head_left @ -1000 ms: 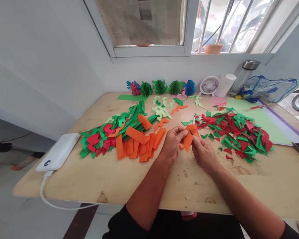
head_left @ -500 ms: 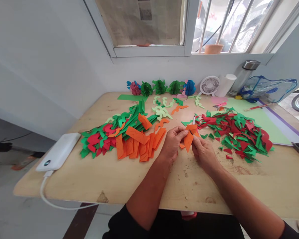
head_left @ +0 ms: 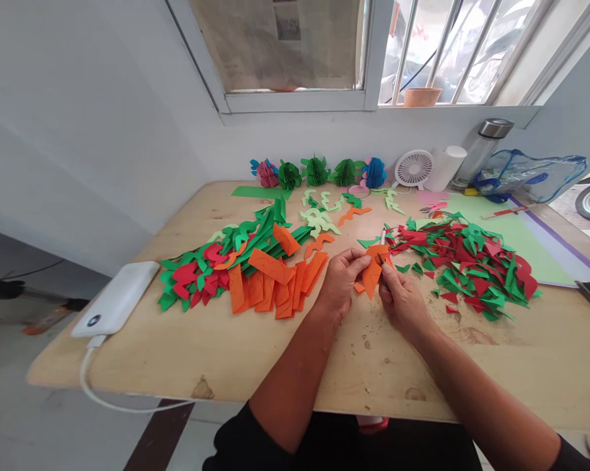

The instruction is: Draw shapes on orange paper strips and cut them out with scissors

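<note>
An orange paper piece (head_left: 372, 275) is pinched between the thumb and fingers of my left hand (head_left: 343, 278), near the middle of the table. My right hand (head_left: 401, 297) is closed at the paper's right edge; a small dark tool seems to be in its fingers, but I cannot make out what it is. To the left lie folded orange paper strips (head_left: 270, 284) with drawn lines, beside green strips (head_left: 270, 245) and red cut shapes (head_left: 184, 278). Red and green scraps (head_left: 476, 265) are heaped on the right.
Along the wall stand green, pink and blue paper figures (head_left: 316, 171), a white fan (head_left: 414, 169), a bottle (head_left: 481, 154) and a clear bag (head_left: 535, 175). A white power bank (head_left: 116, 301) with its cable lies on the table's left edge.
My right hand's fingers have shifted slightly at the orange paper, and the paper's upper right part has changed shape a little. My left hand has stayed in place.
</note>
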The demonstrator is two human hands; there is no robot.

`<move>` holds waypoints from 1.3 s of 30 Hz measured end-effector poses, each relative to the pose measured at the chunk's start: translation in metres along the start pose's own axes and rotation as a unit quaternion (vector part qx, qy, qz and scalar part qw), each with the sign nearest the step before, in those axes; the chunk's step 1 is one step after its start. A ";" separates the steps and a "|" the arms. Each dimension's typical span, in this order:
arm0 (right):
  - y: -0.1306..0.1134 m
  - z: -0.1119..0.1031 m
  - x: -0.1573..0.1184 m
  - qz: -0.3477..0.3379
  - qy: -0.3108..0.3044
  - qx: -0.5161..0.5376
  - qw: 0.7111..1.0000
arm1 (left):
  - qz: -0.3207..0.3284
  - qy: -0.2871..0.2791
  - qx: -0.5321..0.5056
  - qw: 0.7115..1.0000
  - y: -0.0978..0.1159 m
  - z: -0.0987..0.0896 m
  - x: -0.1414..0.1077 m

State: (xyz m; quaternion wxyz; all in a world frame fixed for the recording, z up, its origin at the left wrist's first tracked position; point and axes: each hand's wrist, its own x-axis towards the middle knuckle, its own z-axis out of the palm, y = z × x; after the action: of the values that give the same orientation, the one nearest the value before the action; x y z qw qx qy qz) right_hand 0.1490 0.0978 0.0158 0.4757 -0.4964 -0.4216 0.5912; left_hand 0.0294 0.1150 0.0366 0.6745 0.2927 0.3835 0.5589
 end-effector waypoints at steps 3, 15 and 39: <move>0.000 -0.001 0.001 0.001 0.007 0.030 1.000 | -0.001 -0.002 0.003 1.000 0.000 0.000 0.000; -0.009 -0.002 -0.002 0.020 -0.021 0.093 0.995 | 0.032 -0.026 0.041 0.998 0.000 0.000 0.000; -0.008 -0.003 -0.002 0.012 -0.013 0.084 0.996 | 0.042 -0.023 0.076 0.996 -0.001 0.000 0.001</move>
State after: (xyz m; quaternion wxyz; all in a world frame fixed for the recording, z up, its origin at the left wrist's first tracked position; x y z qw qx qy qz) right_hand 0.1530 0.0970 0.0234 0.5030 -0.4515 -0.3705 0.6370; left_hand 0.0301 0.1158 0.0356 0.6351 0.3718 0.3965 0.5488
